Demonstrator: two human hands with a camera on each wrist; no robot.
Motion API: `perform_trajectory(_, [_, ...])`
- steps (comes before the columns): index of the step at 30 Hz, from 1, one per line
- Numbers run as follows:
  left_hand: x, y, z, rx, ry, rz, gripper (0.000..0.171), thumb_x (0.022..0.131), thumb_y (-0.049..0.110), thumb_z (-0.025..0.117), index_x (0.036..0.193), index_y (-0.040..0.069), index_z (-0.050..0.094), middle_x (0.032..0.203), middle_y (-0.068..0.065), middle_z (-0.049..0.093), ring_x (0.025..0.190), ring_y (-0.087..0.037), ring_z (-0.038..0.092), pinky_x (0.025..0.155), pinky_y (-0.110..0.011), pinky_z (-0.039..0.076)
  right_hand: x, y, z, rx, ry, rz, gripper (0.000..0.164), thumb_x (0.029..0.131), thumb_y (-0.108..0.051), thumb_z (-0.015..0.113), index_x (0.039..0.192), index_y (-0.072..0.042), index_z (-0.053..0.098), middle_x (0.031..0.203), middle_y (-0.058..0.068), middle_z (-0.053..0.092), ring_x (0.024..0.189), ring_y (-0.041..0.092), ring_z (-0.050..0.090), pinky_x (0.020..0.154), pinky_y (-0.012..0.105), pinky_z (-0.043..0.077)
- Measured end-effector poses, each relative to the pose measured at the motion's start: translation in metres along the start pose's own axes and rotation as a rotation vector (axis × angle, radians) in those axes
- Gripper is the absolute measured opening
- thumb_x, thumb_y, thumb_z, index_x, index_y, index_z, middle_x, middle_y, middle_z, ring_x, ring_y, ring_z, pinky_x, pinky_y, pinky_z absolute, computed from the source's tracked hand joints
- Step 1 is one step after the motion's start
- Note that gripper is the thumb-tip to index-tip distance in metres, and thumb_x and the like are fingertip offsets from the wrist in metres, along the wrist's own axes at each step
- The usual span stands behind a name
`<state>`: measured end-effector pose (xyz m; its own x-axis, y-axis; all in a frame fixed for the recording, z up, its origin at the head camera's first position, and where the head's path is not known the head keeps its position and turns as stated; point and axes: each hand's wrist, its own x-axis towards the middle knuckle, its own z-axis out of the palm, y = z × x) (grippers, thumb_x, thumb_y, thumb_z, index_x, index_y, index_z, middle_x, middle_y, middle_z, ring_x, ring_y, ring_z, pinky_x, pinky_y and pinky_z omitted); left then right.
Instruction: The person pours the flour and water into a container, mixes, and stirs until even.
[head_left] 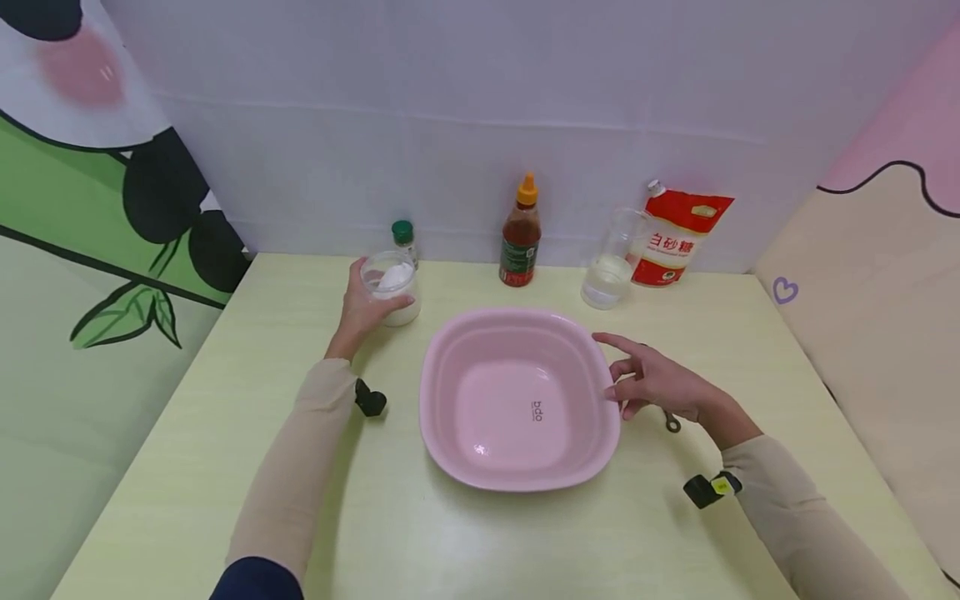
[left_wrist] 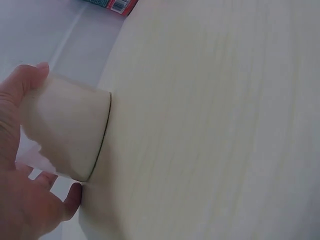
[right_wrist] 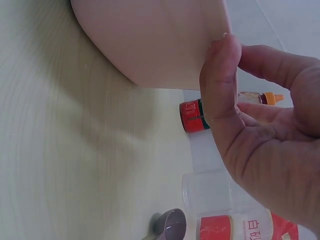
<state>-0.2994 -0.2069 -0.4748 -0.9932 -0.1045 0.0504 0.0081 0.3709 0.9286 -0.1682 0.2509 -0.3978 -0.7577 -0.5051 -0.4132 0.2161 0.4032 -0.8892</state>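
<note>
Pink basin [head_left: 495,396]: 1, right hand [head_left: 658,382] gripping | jar [head_left: 393,279]: 1, left hand [head_left: 364,313] gripping

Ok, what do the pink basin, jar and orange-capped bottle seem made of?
Pink basin: probably plastic, smooth and glossy, with a bright highlight inside.
Jar: glass or plastic, clear above its white contents; the look leaves it open.
Orange-capped bottle: translucent plastic or glass, reddish brown showing through; its cap looks like opaque plastic.
</note>
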Motion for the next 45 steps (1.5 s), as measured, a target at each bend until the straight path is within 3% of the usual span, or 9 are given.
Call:
perform_trajectory(10, [-0.003,0.006,-0.008,-0.065,0.023,0.012,0.104,0.074,0.018,0.086,0.154,0.014,0.021,0.142,-0.023,0.046,0.129,-0.036,0.044,0.116,-0.049,0.036,-0.001,-0.001,0.002,-0.001,0.022,0.013,0.087,0.091,-0.011,0.069,0.16,-0.019,0.016,0.102,0.012,0.064,0.075,0.023,0.067,0.07,0.034,0.064])
perform_trajectory(33, [-0.033,0.085,-0.03,0.015,-0.057,0.192,0.107,0.066,0.009,0.089,0.153,0.012,0.026,0.148,-0.017,0.045,0.135,-0.033,0.042,0.114,-0.05,0.036,-0.003,-0.004,0.003,-0.036,0.012,-0.025,0.087,0.091,-0.011,0.068,0.16,-0.016,0.015,0.1,0.014,0.064,0.081,0.024,0.066,0.074,0.034,0.063])
perform_trajectory(40, [-0.042,0.11,-0.028,0.103,-0.084,0.294,0.102,0.062,0.008,0.09,0.147,0.015,0.035,0.142,-0.015,0.053,0.13,-0.033,0.047,0.111,-0.051,0.038,-0.002,-0.002,0.001,-0.048,0.007,-0.034,0.087,0.091,-0.012,0.068,0.16,-0.015,0.015,0.098,0.013,0.066,0.08,0.022,0.066,0.075,0.034,0.063])
perform_trajectory(45, [-0.054,0.13,-0.023,0.123,-0.174,0.432,0.097,0.062,0.006,0.09,0.143,0.015,0.038,0.136,-0.015,0.057,0.122,-0.034,0.052,0.105,-0.05,0.044,-0.001,-0.003,0.0,-0.071,0.008,-0.031,0.087,0.091,-0.013,0.068,0.16,-0.015,0.015,0.093,0.011,0.062,0.081,0.021,0.063,0.074,0.033,0.061])
